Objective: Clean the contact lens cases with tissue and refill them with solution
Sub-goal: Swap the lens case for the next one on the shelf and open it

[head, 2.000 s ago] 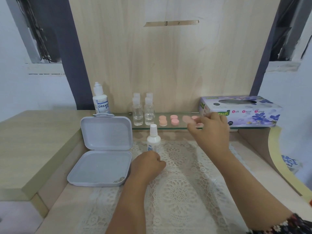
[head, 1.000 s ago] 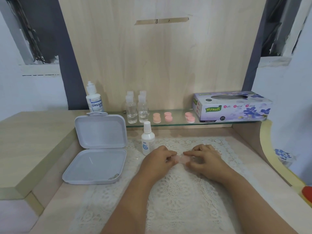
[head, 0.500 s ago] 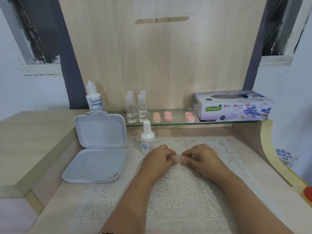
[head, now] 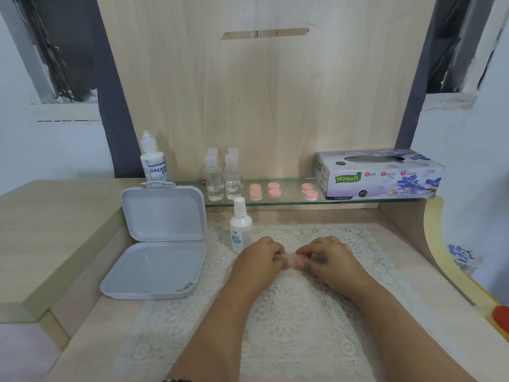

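- Head view: the left hand (head: 260, 257) and right hand (head: 329, 256) both pinch one pink case (head: 292, 261) between them, low over the lace mat (head: 289, 312) on the table (head: 407, 260).
- Judged early: no tissue is out of the box (head: 378, 175), the solution (head: 240, 226) stands capped beside the left hand, and three more cases (head: 273, 189) wait on the shelf (head: 286, 202).
- Fingers hide most of the held case; whether its caps are on or coming off I cannot tell.

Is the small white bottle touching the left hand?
Apart. In the head view, a strip of lace mat shows between the small white bottle and the left hand.
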Motion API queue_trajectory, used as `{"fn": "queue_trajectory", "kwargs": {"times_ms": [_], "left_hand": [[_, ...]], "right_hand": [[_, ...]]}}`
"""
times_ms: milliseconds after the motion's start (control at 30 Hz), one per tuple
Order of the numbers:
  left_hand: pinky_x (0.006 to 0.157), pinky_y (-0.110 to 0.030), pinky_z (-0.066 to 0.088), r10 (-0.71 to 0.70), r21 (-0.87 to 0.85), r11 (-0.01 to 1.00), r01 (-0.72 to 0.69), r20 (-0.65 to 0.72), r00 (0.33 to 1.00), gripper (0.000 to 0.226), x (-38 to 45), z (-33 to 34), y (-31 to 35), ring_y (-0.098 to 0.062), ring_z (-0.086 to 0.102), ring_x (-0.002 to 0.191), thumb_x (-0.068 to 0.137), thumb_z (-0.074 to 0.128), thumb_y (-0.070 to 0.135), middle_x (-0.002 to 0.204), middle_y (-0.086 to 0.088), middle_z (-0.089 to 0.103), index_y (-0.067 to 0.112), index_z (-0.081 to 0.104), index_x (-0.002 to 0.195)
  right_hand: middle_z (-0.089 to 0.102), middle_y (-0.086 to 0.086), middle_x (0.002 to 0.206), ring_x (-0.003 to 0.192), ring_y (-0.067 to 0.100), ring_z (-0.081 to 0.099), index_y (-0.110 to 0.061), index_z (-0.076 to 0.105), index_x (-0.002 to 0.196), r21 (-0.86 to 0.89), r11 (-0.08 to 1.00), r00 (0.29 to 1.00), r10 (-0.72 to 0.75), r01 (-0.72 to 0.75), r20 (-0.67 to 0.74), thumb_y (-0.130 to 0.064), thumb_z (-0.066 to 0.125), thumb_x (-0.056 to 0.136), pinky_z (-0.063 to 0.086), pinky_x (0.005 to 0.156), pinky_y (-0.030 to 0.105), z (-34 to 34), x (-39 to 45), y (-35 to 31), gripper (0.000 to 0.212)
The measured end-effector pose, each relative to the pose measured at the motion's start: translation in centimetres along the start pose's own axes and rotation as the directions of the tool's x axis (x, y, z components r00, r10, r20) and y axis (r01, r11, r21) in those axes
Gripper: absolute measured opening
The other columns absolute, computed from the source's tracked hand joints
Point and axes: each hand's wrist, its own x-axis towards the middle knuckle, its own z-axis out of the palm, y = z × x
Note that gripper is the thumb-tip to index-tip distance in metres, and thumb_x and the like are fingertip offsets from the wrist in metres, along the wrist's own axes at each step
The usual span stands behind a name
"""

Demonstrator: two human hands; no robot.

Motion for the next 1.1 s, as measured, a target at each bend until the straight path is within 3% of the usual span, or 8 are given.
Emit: {"fn": "queue_trajectory", "kwargs": {"times_ms": [200, 400, 600, 733, 800, 900, 1000, 1100], "left_hand": [[0.079, -0.037, 0.051, -0.017, 0.036, 0.999, 0.018, -0.019, 1.0, 0.022, -0.1, 0.1, 0.0, -0.014, 0.057, 0.084, 0.08, 0.068, 0.037, 0.093, 0.008, 0.054, 0.02, 0.061, 0.091], [0.087, -0.024, 0.045, -0.006, -0.151, 0.988, 0.018, 0.078, 0.997, 0.043, -0.3, -0.8, -0.7, -0.003, 0.052, 0.086, 0.088, 0.063, 0.028, 0.097, 0.013, 0.052, 0.029, 0.055, 0.13], [0.088, -0.024, 0.045, 0.035, -0.069, 0.997, -0.03, 0.071, 0.997, 0.025, -0.1, -0.6, -0.6, -0.005, 0.053, 0.092, 0.092, 0.06, 0.032, 0.094, 0.016, 0.049, 0.03, 0.066, 0.116], [0.071, -0.028, 0.048, -0.005, -0.062, 0.998, 0.005, -0.008, 1.0, 0.019, -0.3, -0.2, -0.5, -0.009, 0.054, 0.081, 0.084, 0.066, 0.038, 0.089, 0.011, 0.053, 0.026, 0.058, 0.096], [0.068, -0.026, 0.046, -0.036, -0.142, 0.989, 0.035, 0.001, 0.999, 0.022, -0.3, -0.3, -0.7, -0.008, 0.053, 0.076, 0.084, 0.067, 0.039, 0.087, 0.009, 0.054, 0.029, 0.056, 0.101], [0.077, -0.026, 0.048, -0.012, -0.211, 0.977, 0.019, 0.033, 0.999, 0.028, -0.1, -0.7, -1.0, -0.004, 0.05, 0.074, 0.087, 0.063, 0.022, 0.089, 0.008, 0.053, 0.034, 0.06, 0.113], [0.081, -0.018, 0.042, 0.047, -0.128, 0.991, -0.042, 0.041, 0.998, 0.031, -0.2, -0.6, -0.9, -0.003, 0.051, 0.084, 0.092, 0.055, 0.016, 0.092, 0.012, 0.05, 0.032, 0.065, 0.117], [0.082, -0.021, 0.044, 0.047, -0.061, 0.997, -0.045, 0.017, 0.999, 0.023, -0.2, -0.4, -0.9, -0.007, 0.053, 0.088, 0.093, 0.054, 0.018, 0.094, 0.012, 0.05, 0.028, 0.066, 0.111]], "right_hand": [[0.052, -0.031, 0.088, 0.101, 0.002, 0.041, -0.038, 0.07, 0.107, -0.025, 1.0, 1.0, 0.004, -0.004, 0.0, -0.046, 0.064, 0.087, 0.027, 0.093, 0.03, 0.0, 0.1, 0.0, 0.023], [0.053, -0.031, 0.089, 0.102, 0.003, 0.042, -0.038, 0.07, 0.107, -0.001, 1.0, 1.0, 0.004, -0.004, 0.003, -0.048, 0.066, 0.085, 0.03, 0.096, 0.032, -0.1, 0.0, 0.0, 0.025], [0.053, -0.029, 0.089, 0.102, 0.003, 0.042, -0.038, 0.07, 0.107, -0.011, 1.0, 1.0, -0.004, 0.004, 0.011, -0.049, 0.065, 0.085, 0.031, 0.096, 0.033, -0.1, 0.1, 0.0, 0.025], [0.054, -0.028, 0.089, 0.102, 0.004, 0.043, -0.038, 0.07, 0.106, -0.012, 1.0, 1.0, -0.008, 0.008, 0.005, -0.049, 0.065, 0.086, 0.033, 0.097, 0.034, -0.1, -0.1, 0.0, 0.024], [0.054, -0.029, 0.089, 0.102, 0.004, 0.042, -0.038, 0.07, 0.106, -0.018, 1.0, 1.0, -0.003, 0.003, 0.011, -0.05, 0.064, 0.086, 0.032, 0.097, 0.035, -0.2, -0.1, -0.1, 0.024], [0.052, -0.03, 0.088, 0.102, 0.004, 0.042, -0.037, 0.07, 0.107, -0.007, 1.0, 1.0, 0.003, -0.003, 0.021, -0.052, 0.063, 0.085, 0.031, 0.096, 0.033, -0.2, -0.1, -0.1, 0.027], [0.053, -0.028, 0.089, 0.102, 0.005, 0.042, -0.036, 0.07, 0.106, -0.005, 1.0, 1.0, 0.005, -0.005, 0.022, -0.05, 0.064, 0.086, 0.031, 0.097, 0.035, -0.2, 0.0, -0.1, 0.025], [0.053, -0.028, 0.089, 0.103, 0.005, 0.042, -0.036, 0.07, 0.106, 0.003, 1.0, 1.0, 0.011, -0.011, 0.023, -0.048, 0.064, 0.086, 0.032, 0.099, 0.035, -0.1, 0.0, 0.0, 0.024]]}}
